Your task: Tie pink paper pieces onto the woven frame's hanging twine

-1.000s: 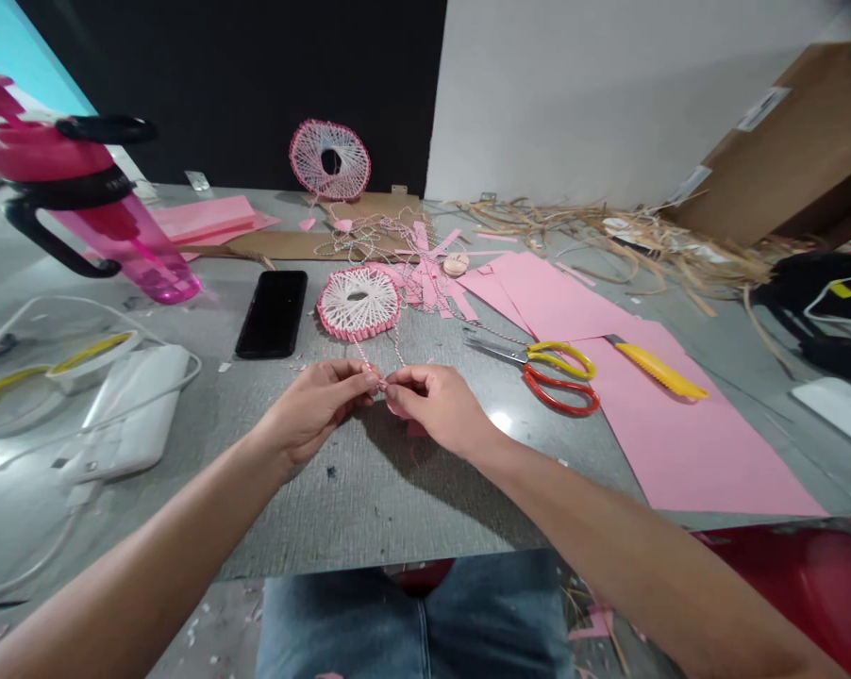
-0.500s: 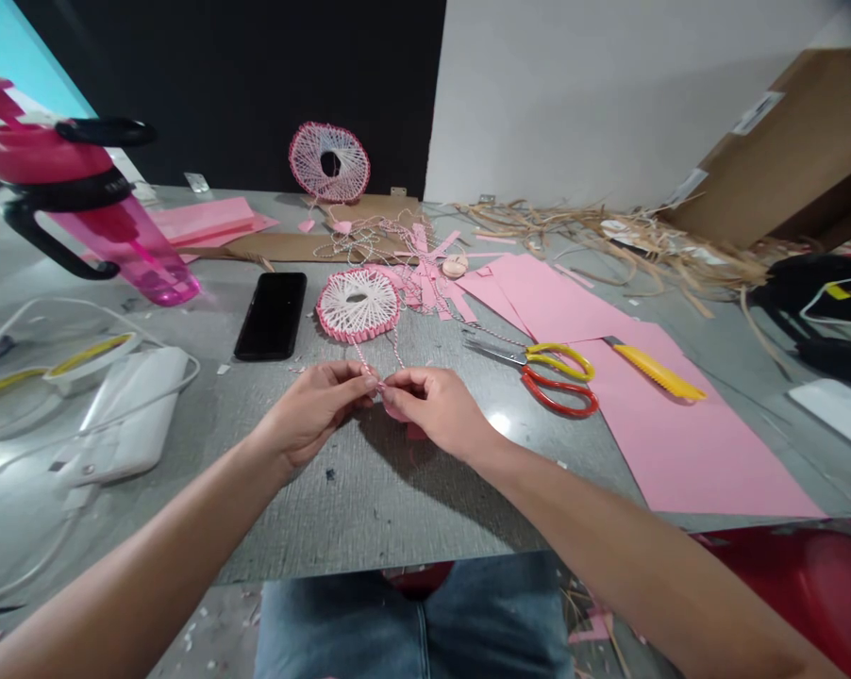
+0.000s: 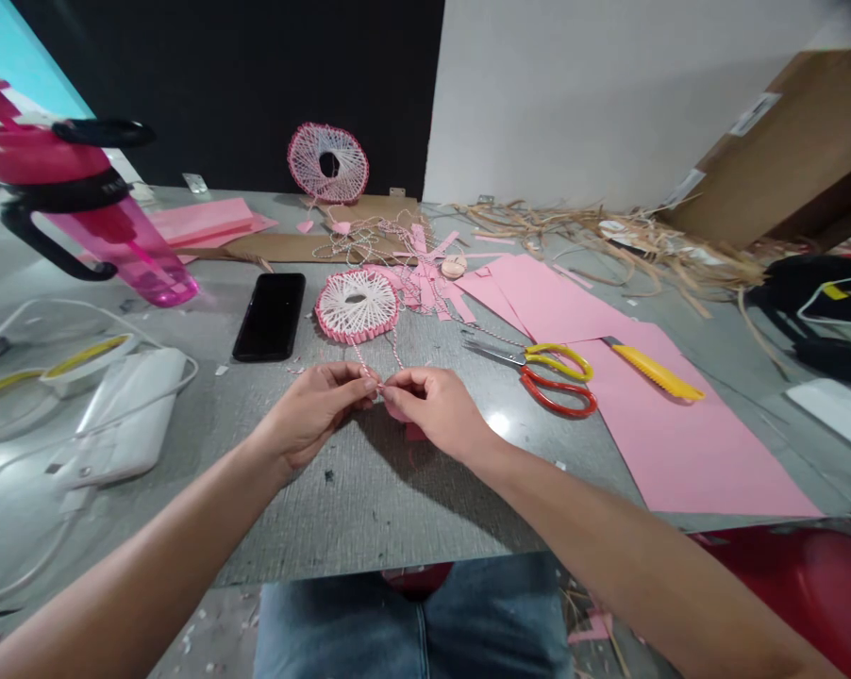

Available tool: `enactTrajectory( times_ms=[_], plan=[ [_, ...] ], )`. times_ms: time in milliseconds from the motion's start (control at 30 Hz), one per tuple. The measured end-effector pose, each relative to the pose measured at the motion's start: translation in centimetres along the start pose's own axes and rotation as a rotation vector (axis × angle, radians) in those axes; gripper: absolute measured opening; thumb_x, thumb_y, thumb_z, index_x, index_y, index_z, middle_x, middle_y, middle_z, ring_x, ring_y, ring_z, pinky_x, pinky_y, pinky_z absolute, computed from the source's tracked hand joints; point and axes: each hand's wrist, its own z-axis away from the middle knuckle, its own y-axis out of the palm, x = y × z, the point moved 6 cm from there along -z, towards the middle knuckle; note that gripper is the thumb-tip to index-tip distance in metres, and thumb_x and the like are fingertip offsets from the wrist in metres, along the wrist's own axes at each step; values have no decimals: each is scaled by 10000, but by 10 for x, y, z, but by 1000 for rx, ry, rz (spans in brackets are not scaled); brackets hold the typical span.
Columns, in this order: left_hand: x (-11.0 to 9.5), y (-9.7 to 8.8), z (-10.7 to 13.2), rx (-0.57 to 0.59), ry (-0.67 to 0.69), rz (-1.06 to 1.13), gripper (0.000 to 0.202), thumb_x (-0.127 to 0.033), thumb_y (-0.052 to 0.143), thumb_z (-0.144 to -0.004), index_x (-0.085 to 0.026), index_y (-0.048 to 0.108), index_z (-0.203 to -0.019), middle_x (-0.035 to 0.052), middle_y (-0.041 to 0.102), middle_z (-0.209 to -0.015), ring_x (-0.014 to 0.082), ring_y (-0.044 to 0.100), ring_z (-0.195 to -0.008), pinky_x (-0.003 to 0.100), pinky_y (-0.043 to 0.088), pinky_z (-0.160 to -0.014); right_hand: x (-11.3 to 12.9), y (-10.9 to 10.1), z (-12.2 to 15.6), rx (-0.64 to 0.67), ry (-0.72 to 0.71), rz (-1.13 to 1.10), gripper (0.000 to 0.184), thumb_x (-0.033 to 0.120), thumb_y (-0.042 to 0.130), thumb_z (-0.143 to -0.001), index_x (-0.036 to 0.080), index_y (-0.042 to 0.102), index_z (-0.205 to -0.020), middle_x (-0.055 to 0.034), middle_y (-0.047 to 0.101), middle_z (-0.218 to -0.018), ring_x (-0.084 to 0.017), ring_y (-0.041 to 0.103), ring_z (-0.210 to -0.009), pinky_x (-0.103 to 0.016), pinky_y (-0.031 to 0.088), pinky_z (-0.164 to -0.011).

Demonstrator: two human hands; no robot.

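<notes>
You are pinching the pink-and-white twine (image 3: 373,375) between the fingertips of your left hand (image 3: 310,412) and your right hand (image 3: 431,410). Both hands are closed and nearly touching, and they are holding the twine just above the gray table (image 3: 369,521). A pink paper piece (image 3: 398,412) is hanging behind your right fingers, partly hidden by them, with its lower tip showing below them.

Two strands of the twine are rising from your fingers to the round string-woven disc (image 3: 357,306), which is lying flat on the table just ahead of your hands, its edge wrapped in pink. To the left of the disc, a black phone (image 3: 270,317) is lying face up. Beyond your left hand, a white plastic case (image 3: 132,415) is sitting among looped white cable (image 3: 40,306), and a pink water bottle (image 3: 104,222) is standing farther back.

To your right, scissors with yellow and red handles (image 3: 549,379) and a yellow serrated knife (image 3: 656,372) are resting on pink paper sheets (image 3: 687,429). Cut pink paper strips (image 3: 429,288) are scattered just past the disc, and a second string-woven disc (image 3: 327,162) is standing upright at the far edge of the table.
</notes>
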Motion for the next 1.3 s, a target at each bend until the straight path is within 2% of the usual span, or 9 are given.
enactTrajectory(
  times_ms=[300, 467, 533, 633, 700, 767, 900, 1067, 1300],
  plan=[
    [-1, 3, 1, -4, 10, 17, 256, -295, 894, -608, -138, 715, -700, 8, 671, -672, 92, 579, -639, 196, 441, -620, 1, 0, -3, -27, -94, 19, 119, 244, 580, -849, 186, 602, -748, 35, 586, -611, -92, 493, -538, -223, 383, -530],
    [-4, -3, 2, -40, 12, -80, 211, -287, 809, -684, -161, 716, -825, 30, 693, -742, 129, 595, -650, 245, 455, -620, 5, -5, -4, -53, -100, 42, 83, 239, 583, -821, 191, 605, -757, 38, 563, -618, -105, 485, -559, -237, 382, -552],
    [-17, -12, 5, -182, 155, -278, 170, -278, 763, -717, -185, 712, -849, 31, 694, -767, 149, 586, -644, 278, 460, -625, 8, -9, -4, -79, -109, 60, 85, 250, 587, -819, 191, 608, -761, 35, 568, -630, -111, 493, -575, -243, 390, -567],
    [-48, -11, 20, -330, 564, -692, 146, -237, 711, -773, -238, 740, -916, 42, 720, -978, 202, 633, -858, 343, 489, -821, 12, -14, -5, -112, -127, 118, 75, 233, 580, -809, 190, 613, -756, 30, 584, -652, -117, 511, -603, -249, 402, -597],
    [-55, 1, 26, -246, 748, -898, 201, -236, 674, -822, -277, 752, -1003, 37, 711, -1152, 242, 614, -1082, 399, 430, -1009, 14, -15, -6, -117, -142, 149, 73, 216, 570, -803, 189, 620, -758, 29, 591, -659, -117, 514, -613, -251, 408, -614],
    [-54, 9, 26, -136, 805, -1015, 229, -243, 653, -850, -285, 751, -1052, 39, 718, -1188, 267, 596, -1158, 439, 378, -1076, 15, -14, -6, -100, -152, 160, 78, 212, 566, -801, 187, 628, -763, 32, 593, -658, -115, 505, -608, -249, 408, -617],
    [-48, 13, 21, -42, 808, -1105, 193, -260, 654, -861, -256, 767, -1017, 72, 761, -1076, 293, 631, -1071, 453, 393, -1017, 13, -10, -6, -48, -151, 134, 90, 233, 573, -806, 182, 634, -764, 38, 576, -648, -105, 479, -589, -235, 379, -580],
    [-48, 15, 21, -52, 796, -1091, 129, -315, 657, -862, -263, 775, -866, 66, 771, -900, 287, 640, -949, 440, 401, -954, 10, -8, -6, -25, -120, 159, 134, 276, 581, -828, 177, 647, -766, 40, 547, -626, -97, 451, -563, -228, 347, -543],
    [-48, 13, 19, -1, 784, -1043, 106, -337, 682, -841, -279, 771, -835, 54, 758, -864, 272, 624, -915, 426, 406, -938, 8, -9, -7, 21, -98, 180, 170, 303, 594, -851, 172, 665, -769, 44, 515, -593, -90, 433, -539, -220, 334, -510]
  ],
)
